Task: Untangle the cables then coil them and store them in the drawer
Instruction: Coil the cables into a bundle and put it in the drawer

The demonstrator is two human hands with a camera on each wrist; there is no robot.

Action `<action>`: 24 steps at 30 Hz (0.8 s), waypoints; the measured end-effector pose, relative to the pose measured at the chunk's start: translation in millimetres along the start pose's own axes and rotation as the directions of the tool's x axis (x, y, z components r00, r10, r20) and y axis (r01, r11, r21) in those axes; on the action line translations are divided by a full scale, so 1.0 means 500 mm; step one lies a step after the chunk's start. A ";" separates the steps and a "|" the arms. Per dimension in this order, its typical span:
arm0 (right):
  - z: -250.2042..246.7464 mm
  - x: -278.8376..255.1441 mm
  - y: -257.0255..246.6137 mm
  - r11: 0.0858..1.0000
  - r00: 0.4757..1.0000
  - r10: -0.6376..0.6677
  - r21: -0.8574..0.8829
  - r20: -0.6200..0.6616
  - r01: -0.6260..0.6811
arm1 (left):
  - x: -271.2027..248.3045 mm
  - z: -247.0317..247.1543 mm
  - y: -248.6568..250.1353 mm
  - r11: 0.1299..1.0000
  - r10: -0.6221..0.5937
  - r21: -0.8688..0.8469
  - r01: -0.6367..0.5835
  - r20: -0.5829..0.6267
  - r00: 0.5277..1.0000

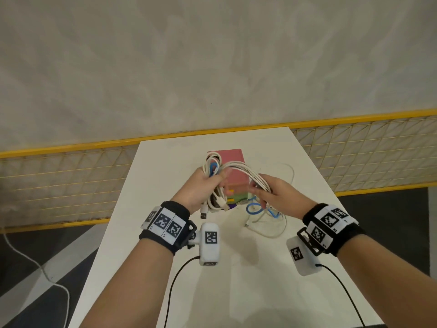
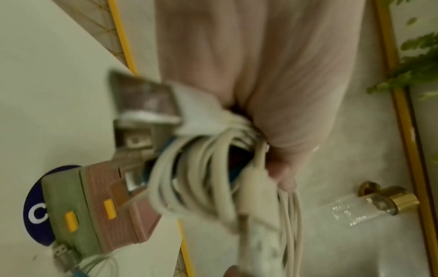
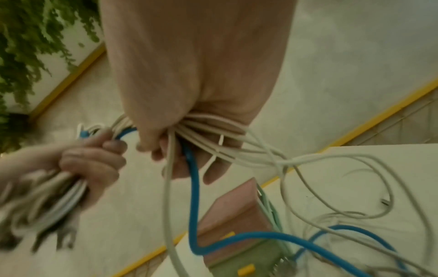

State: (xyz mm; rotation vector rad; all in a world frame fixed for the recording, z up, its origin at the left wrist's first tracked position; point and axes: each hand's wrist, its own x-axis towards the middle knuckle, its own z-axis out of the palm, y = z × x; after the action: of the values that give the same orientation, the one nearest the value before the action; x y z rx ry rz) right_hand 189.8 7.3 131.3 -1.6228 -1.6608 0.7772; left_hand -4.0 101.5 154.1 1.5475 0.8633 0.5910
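My left hand (image 1: 208, 185) grips a coiled bundle of white cables (image 1: 214, 170) with a blue one among them, USB plugs (image 1: 203, 213) hanging below the fist. The strands arc over to my right hand (image 1: 264, 190), whose fingers curl round several white cables (image 3: 213, 129) and a blue cable (image 3: 193, 168). Their loose ends trail down onto the white table (image 1: 236, 280), where blue and white loops (image 1: 262, 213) lie. Behind the hands stands a small drawer box (image 1: 233, 166) with pink top, green lower drawer (image 2: 64, 206) and yellow handles (image 2: 109, 209). In both wrist views the fists close on the cables.
The table is narrow, with its far edge against a yellow-framed mesh fence (image 1: 71, 176). A blue round sticker (image 2: 35, 206) lies under the drawer box. Black camera leads (image 1: 175, 280) run from my wrists toward me. A white cord (image 1: 35, 263) lies on the floor at left.
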 end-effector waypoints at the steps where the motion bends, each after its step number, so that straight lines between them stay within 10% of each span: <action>1: 0.004 -0.004 0.008 1.000 1.000 -0.011 -0.003 -0.003 0.011 | 0.002 0.002 0.001 0.999 0.007 -0.039 -0.007 -0.017 1.000; 11: 0.053 0.015 -0.044 0.987 0.985 -0.057 -0.159 -0.161 0.031 | 0.013 0.052 0.003 0.985 -0.024 0.166 0.055 -0.181 0.983; 18: 0.073 0.031 -0.078 0.845 0.997 -0.048 -0.531 0.052 0.069 | 0.010 0.085 0.004 0.990 -0.144 -0.026 0.142 -0.107 0.984; 24: 0.078 0.014 -0.040 0.965 0.987 -0.115 -0.248 -0.109 0.085 | 0.021 0.074 -0.004 0.999 -0.007 0.029 0.019 -0.384 0.923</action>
State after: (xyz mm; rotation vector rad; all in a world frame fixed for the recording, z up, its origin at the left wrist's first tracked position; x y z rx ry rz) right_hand 146.6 15.1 124.6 -1.6987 -1.7882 0.4268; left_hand 30.9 87.5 144.8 1.4754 1.1824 0.8942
